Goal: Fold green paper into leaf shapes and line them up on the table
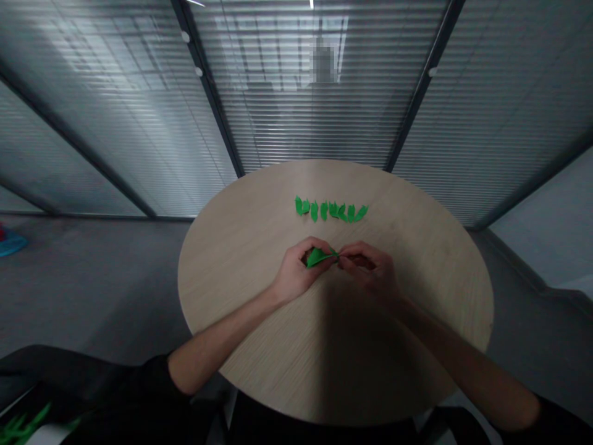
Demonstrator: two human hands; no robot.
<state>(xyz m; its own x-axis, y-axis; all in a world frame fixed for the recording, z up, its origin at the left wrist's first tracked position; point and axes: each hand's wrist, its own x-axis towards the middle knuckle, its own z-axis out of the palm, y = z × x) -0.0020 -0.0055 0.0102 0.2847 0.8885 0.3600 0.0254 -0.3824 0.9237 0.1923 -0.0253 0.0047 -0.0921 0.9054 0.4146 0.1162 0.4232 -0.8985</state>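
Observation:
My left hand [299,269] is closed around a green leaf-shaped piece [318,256], thumb and forefinger pinching it near its narrow right end. At that same end, the thumb and forefinger of my right hand [370,266] are pressed together, meeting the left fingertips. Both hands are above the middle of the round wooden table [231,266]. Beyond them lies a row of several small green leaf-shaped pieces [324,210], set side by side on the tabletop. What the piece is made of cannot be made out.
Glass panels with blinds [319,123] stand behind the table's far edge. More green pieces [28,426] and a white object [49,435] are at the lower left, by my lap. A blue and red item [12,242] lies on the floor at far left.

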